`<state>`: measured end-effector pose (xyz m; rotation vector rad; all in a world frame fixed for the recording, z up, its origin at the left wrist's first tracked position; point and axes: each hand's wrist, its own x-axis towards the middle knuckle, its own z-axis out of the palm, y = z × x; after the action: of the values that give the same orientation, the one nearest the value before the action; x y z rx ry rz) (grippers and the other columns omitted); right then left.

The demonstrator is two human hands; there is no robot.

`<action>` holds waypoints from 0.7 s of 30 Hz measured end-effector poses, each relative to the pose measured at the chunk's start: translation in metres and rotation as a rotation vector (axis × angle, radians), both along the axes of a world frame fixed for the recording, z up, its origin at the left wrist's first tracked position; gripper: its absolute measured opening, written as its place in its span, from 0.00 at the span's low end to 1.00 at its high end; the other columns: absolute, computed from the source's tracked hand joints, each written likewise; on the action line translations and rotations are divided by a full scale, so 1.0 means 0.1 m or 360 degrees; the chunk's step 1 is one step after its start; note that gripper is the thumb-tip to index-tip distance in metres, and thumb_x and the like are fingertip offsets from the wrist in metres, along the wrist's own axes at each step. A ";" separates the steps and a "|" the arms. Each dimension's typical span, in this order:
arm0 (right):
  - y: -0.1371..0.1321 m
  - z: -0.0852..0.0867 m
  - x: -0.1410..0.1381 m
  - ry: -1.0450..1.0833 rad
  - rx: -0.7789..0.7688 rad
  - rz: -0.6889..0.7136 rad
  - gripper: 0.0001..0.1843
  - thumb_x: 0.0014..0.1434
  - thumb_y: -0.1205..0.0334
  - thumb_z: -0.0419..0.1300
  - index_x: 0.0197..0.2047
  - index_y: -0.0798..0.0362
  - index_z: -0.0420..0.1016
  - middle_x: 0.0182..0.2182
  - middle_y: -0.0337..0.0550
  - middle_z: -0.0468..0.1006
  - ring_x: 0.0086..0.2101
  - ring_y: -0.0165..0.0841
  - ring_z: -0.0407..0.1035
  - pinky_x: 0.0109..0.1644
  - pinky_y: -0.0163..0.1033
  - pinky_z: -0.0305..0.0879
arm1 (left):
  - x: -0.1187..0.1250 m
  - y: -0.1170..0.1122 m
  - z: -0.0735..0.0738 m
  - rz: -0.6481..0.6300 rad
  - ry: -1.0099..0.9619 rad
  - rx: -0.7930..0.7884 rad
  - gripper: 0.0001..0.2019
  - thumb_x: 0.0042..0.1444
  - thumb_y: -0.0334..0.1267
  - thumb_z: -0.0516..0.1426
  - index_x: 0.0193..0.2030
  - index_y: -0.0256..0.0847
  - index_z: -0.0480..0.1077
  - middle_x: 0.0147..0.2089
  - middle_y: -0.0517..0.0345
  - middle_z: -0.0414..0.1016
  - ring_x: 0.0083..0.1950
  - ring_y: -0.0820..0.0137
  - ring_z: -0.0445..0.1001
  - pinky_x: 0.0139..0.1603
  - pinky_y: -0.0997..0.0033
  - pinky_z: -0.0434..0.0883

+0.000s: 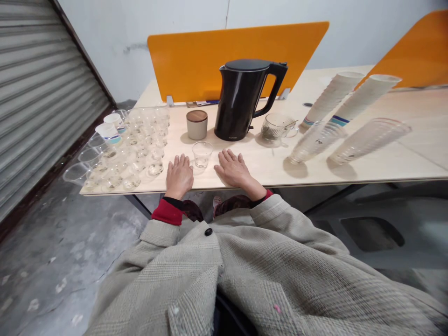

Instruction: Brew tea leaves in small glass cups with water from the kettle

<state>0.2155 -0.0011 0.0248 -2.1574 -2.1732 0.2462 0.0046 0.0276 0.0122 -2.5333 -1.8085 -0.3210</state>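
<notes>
My left hand (pixel 179 175) lies flat, palm down, on the light wooden table (pixel 266 163) near its front edge, fingers stretched out and holding nothing. My right hand (pixel 234 169) rests flat the same way a little to the right. Between the two hands stands a small clear plastic cup (pixel 202 154), touching neither. Just behind it are a black electric kettle (pixel 244 100) with its lid down and a beige jar with a wooden lid (pixel 196 124). A glass mug (pixel 277 127) with something dark at the bottom stands right of the kettle.
Several clear cups (pixel 140 144) crowd the table's left end, with two white paper cups (pixel 111 128). Stacks of paper cups (pixel 334 95) and of clear cups (pixel 317 140) stand at the right. Orange dividers (pixel 196 56) rise behind. A roller shutter (pixel 38 93) is at the left.
</notes>
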 end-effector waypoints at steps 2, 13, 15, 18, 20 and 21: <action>0.00 0.00 0.01 0.0012 -0.0008 0.0002 0.39 0.77 0.50 0.41 0.82 0.64 0.49 0.82 0.57 0.45 0.81 0.50 0.39 0.82 0.67 0.39 | 0.00 0.01 -0.01 -0.0005 -0.0022 0.0004 0.30 0.75 0.40 0.41 0.79 0.35 0.61 0.83 0.45 0.58 0.84 0.51 0.55 0.83 0.41 0.55; -0.01 0.02 -0.02 0.0026 -0.0012 -0.0011 0.39 0.77 0.50 0.42 0.82 0.65 0.49 0.82 0.57 0.45 0.81 0.51 0.38 0.83 0.67 0.37 | -0.03 0.04 0.06 -0.0035 0.0027 -0.0068 0.30 0.75 0.39 0.40 0.78 0.34 0.62 0.83 0.46 0.58 0.84 0.52 0.56 0.82 0.43 0.57; -0.01 0.02 -0.02 0.0026 -0.0004 -0.0012 0.39 0.77 0.50 0.42 0.82 0.65 0.49 0.82 0.57 0.45 0.81 0.50 0.39 0.83 0.67 0.37 | -0.05 0.05 0.08 -0.0054 0.0046 -0.0091 0.30 0.75 0.39 0.40 0.78 0.34 0.61 0.83 0.46 0.58 0.84 0.52 0.55 0.83 0.43 0.57; 0.00 0.01 -0.01 0.0020 -0.0001 -0.0014 0.39 0.77 0.50 0.42 0.82 0.65 0.49 0.82 0.57 0.45 0.81 0.50 0.39 0.83 0.67 0.38 | -0.10 0.07 0.08 -0.0100 0.0073 -0.0116 0.30 0.75 0.40 0.40 0.79 0.34 0.59 0.84 0.45 0.56 0.85 0.53 0.54 0.83 0.44 0.55; 0.00 0.01 -0.01 0.0021 -0.0003 -0.0015 0.39 0.77 0.51 0.42 0.82 0.65 0.49 0.82 0.57 0.45 0.81 0.50 0.39 0.83 0.67 0.37 | -0.12 0.08 0.07 -0.0133 0.0083 -0.0125 0.30 0.76 0.41 0.40 0.80 0.33 0.58 0.84 0.46 0.55 0.85 0.54 0.53 0.84 0.46 0.54; 0.00 0.01 -0.01 0.0024 -0.0004 -0.0014 0.39 0.77 0.51 0.42 0.82 0.65 0.49 0.82 0.57 0.45 0.81 0.50 0.39 0.83 0.67 0.37 | -0.13 0.09 0.06 -0.0141 0.0085 -0.0123 0.30 0.76 0.41 0.40 0.80 0.33 0.58 0.84 0.46 0.55 0.85 0.54 0.52 0.84 0.46 0.53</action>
<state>0.2144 -0.0011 0.0257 -2.1587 -2.1563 0.2643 -0.0088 0.0362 0.0186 -2.6514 -1.7269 -0.1866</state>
